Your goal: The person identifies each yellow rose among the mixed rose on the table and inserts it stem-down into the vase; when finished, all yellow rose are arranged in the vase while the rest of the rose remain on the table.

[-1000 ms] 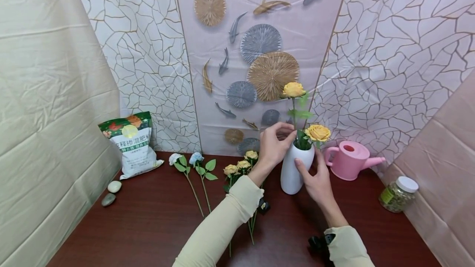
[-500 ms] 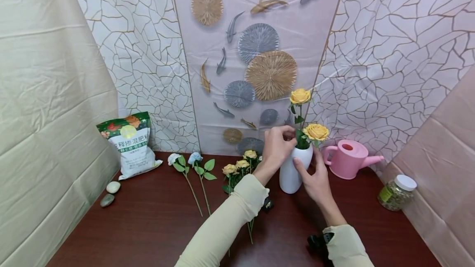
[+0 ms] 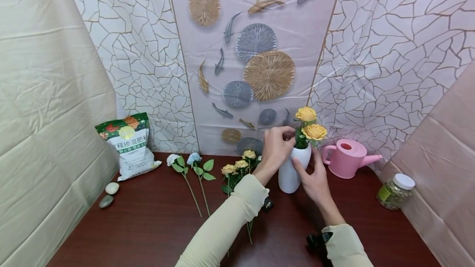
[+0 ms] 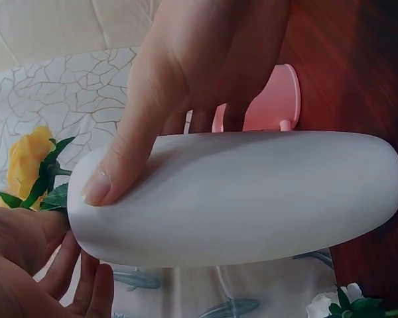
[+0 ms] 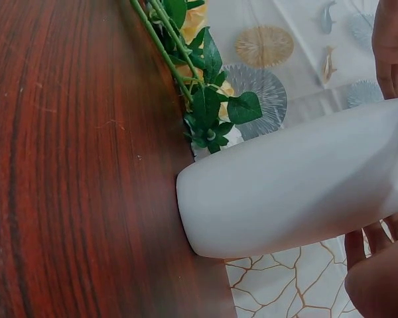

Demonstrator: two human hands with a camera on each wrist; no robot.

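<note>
A white vase (image 3: 294, 172) stands upright on the dark wooden table, two yellow roses in its mouth. My left hand (image 3: 278, 145) is at the rim, thumb and fingers pinching the stem of the rear, taller yellow rose (image 3: 306, 114) among its leaves; the pinch itself is mostly hidden. Just in front and lower is the other yellow rose (image 3: 314, 132). From the right, my right hand (image 3: 314, 178) holds the vase, its thumb (image 4: 101, 185) lying on the white wall near the rim and its fingers going behind. The left wrist view shows both hands at the vase's top end.
Left of the vase lie several yellow roses (image 3: 241, 164), a blue rose (image 3: 194, 159) and a white rose (image 3: 172, 159). A pink watering can (image 3: 348, 162) and a lidded jar (image 3: 396, 193) stand right. Far left are a fertilizer bag (image 3: 134, 149) and two stones (image 3: 112, 188).
The rear yellow rose has sunk into the vase, its bloom now just above the other. My left hand stays at the rim, and my right hand keeps its hold on the vase.
</note>
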